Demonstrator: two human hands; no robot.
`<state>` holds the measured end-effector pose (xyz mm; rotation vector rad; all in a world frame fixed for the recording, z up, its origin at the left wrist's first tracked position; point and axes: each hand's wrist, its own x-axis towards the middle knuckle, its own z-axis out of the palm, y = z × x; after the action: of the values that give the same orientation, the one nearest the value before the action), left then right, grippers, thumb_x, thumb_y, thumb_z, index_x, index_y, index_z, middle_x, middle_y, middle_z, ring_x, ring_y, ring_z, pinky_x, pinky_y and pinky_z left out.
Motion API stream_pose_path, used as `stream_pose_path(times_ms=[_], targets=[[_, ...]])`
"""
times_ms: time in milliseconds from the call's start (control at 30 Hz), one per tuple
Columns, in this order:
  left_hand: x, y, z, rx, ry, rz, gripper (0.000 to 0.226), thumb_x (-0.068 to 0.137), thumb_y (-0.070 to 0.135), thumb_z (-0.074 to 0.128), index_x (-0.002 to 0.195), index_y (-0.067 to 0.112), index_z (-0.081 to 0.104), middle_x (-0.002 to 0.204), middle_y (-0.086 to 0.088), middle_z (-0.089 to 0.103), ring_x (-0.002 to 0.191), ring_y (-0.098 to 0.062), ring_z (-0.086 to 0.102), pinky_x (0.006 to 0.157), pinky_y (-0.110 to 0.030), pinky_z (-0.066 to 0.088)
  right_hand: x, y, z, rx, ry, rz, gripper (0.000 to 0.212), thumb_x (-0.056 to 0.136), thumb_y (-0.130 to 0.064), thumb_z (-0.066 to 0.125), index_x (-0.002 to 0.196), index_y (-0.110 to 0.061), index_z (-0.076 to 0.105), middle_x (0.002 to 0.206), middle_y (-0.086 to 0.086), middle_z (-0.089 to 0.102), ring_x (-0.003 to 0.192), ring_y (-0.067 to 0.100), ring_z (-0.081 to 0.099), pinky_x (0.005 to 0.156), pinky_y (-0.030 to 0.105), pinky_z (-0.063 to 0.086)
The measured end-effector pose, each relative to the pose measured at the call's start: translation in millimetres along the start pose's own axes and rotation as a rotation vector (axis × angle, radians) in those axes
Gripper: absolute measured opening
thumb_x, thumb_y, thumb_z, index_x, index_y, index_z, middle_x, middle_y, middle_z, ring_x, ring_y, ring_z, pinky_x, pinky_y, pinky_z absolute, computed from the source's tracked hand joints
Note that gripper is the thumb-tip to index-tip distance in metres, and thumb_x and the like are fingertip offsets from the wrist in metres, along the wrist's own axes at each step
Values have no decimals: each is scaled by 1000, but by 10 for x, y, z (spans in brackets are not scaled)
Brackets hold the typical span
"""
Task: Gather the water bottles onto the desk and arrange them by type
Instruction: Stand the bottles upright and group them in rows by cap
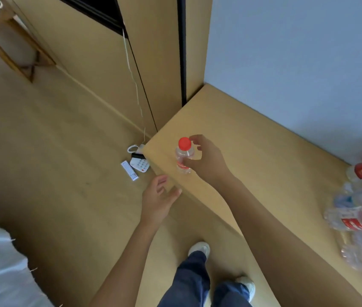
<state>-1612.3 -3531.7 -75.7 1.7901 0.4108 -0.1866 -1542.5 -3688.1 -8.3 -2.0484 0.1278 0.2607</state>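
I had my right hand wrapped round a small water bottle, thumb on the near side and fingers curled over the shoulder just under the red cap. The bottle stood upright at the left end of the desk, near the corner; I could not tell whether its base was touching the wood or hanging just above it. My left hand was free, fingers loosely spread and holding nothing, hovering beside the desk's front edge, a little apart from the bottle.

The other bottles lay in a heap at the far right of the desk, mostly on their sides, some with red labels, their outlines blurred. They were well apart from the one I held.

I judged the bottle to be light, being so small, with thin clear plastic walls that would dent under a hard squeeze. The smooth label band could slip in the palm, so the stiffer shoulder below the cap, or the cap itself, seemed the safer place to hold. Being narrow, it would tip easily if released while tilted, so it wanted setting down square.

On the floor by the desk corner lay a white remote and a telephone, with a thin cord running up the wall panel.
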Motion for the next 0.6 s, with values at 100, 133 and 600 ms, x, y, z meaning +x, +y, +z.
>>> stream_pose_path(times_ms=[100, 133, 600], targets=[[-15, -9, -64, -4, 3, 4, 49, 77, 12, 84, 120, 13, 62, 111, 16, 61, 105, 6, 57, 103, -25, 45, 86, -36, 153, 0, -26, -35, 60, 79, -19, 80, 130, -18, 51, 120, 0, 58, 104, 15, 53, 83, 25, 39], [-20, -20, -80, -9, 3, 6, 48, 77, 11, 84, 119, 14, 61, 110, 17, 61, 106, 3, 58, 101, -21, 45, 89, -30, 190, 12, -30, -39, 58, 80, -18, 80, 130, -18, 51, 117, 0, 58, 102, 16, 54, 84, 27, 42], [-48, 20, 231, 76, -369, 27, 75, 68, 32, 91, 131, 27, 52, 132, 16, 58, 121, -2, 53, 103, -20, 41, -351, 237, -376, 362, 2, 75, 13, 96, -25, 63, 106, -33, 58, 112, -3, 68, 100, 3, 62, 85, 17, 48]])
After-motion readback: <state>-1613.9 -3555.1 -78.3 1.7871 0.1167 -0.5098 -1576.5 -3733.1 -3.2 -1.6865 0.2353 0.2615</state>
